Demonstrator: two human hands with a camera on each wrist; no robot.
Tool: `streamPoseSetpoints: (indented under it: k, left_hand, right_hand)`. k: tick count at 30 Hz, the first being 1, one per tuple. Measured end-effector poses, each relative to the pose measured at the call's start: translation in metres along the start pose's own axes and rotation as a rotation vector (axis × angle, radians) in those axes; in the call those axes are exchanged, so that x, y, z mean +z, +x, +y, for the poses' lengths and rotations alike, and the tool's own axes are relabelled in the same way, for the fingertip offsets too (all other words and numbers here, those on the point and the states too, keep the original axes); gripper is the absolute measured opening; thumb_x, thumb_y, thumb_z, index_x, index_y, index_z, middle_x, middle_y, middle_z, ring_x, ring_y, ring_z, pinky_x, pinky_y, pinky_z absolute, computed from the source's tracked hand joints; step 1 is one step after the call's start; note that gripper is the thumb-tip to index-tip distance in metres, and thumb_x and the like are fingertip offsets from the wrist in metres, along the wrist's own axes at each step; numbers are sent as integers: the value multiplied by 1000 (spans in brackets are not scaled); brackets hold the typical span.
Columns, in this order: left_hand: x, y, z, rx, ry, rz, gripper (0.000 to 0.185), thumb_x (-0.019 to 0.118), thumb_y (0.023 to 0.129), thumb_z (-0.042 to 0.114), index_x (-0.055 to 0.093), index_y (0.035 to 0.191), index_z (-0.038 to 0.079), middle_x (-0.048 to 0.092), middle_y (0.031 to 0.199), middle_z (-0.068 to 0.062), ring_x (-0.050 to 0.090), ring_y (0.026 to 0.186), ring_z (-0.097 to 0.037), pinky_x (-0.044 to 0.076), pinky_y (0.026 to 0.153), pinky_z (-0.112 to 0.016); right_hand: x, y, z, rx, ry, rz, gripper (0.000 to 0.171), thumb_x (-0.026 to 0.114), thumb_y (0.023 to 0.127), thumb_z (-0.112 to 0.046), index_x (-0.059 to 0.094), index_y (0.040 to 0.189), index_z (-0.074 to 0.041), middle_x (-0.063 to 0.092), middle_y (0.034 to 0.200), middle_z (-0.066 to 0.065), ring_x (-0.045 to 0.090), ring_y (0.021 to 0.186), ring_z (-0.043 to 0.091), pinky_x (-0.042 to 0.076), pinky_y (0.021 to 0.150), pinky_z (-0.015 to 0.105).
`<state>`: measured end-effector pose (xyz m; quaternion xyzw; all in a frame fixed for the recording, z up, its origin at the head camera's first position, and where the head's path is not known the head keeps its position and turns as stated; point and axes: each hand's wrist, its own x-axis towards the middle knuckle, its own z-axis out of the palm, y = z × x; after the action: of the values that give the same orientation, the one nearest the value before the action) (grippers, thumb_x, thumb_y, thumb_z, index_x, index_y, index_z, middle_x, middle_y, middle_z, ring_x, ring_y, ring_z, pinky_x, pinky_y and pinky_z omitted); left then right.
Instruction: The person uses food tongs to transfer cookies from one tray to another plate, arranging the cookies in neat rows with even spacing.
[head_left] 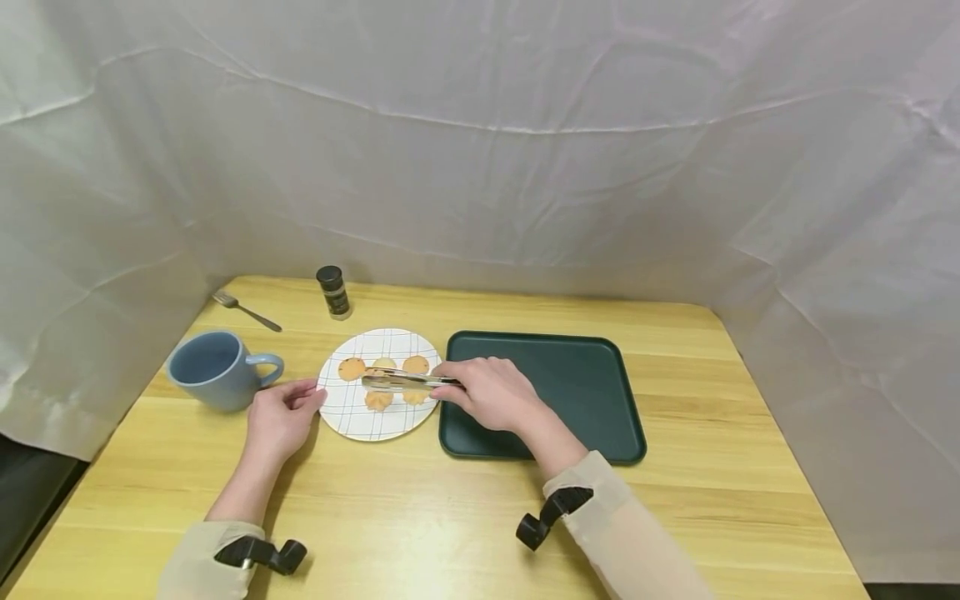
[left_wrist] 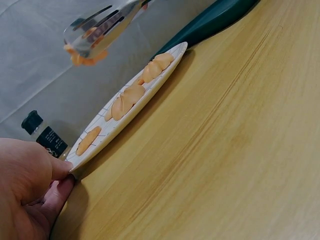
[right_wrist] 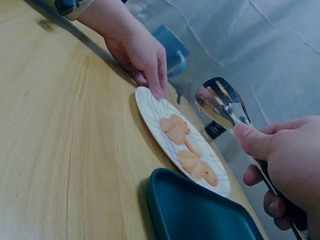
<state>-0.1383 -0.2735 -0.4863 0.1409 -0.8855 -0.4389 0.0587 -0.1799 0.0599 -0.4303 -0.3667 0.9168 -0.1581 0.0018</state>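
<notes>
My left hand (head_left: 279, 419) pinches the left rim of a white plate (head_left: 360, 423) with a thin line check, thumb on top and fingers beneath. Several cookies lie on it, among them a dotted round cookie (head_left: 351, 369) and a ridged cookie (head_left: 378, 401). My right hand (head_left: 495, 392) grips metal tongs (head_left: 405, 380) with slotted heads, held above the plate. In the left wrist view a cookie (left_wrist: 85, 59) sits between the tongs' heads, raised off the plate. The right wrist view shows the thumb pressing the near arm of the tongs.
A dark green tray (head_left: 570, 383) lies right of the plate, under my right forearm. A blue mug (head_left: 217, 371) stands left of my left hand, its handle toward the plate. Behind are a fork (head_left: 247, 311) and a black-capped spice jar (head_left: 333, 292). Pale cloth (head_left: 480, 167) hangs around the table.
</notes>
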Motion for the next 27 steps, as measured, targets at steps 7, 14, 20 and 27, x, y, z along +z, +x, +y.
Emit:
streamPoseSetpoints:
  k: [7, 14, 20, 27]
  left_hand:
    - [1, 0, -1, 1, 2, -1, 38, 72, 102, 24, 72, 130, -2, 77, 115, -17, 71, 106, -28, 47, 77, -13]
    - [0, 0, 0, 5, 12, 5, 38, 73, 102, 25, 73, 129, -2, 77, 113, -16, 70, 106, -27, 47, 76, -13]
    - [0, 0, -2, 9, 23, 11, 38, 73, 102, 27, 74, 129, -1, 78, 113, -15, 70, 104, -26, 47, 76, -14]
    - [1, 0, -2, 26, 23, 15, 38, 73, 102, 27, 74, 128, -1, 78, 112, -15, 71, 103, -26, 47, 75, -14]
  right_hand:
    - [7, 14, -7, 8, 17, -45, 42, 54, 108, -51, 69, 139, -27, 75, 120, -9, 65, 80, 11, 48, 61, 31]
    - [19, 29, -11, 29, 35, -92, 45, 54, 108, -53, 67, 143, -28, 73, 127, -10, 70, 94, 14, 52, 70, 33]
    - [27, 39, -16, 22, 31, -103, 42, 54, 108, -53, 68, 141, -30, 72, 127, -13, 69, 98, 12, 53, 77, 35]
    - [32, 44, -20, 23, 23, -135, 43, 53, 109, -53, 67, 142, -30, 71, 130, -12, 69, 104, 12, 53, 81, 34]
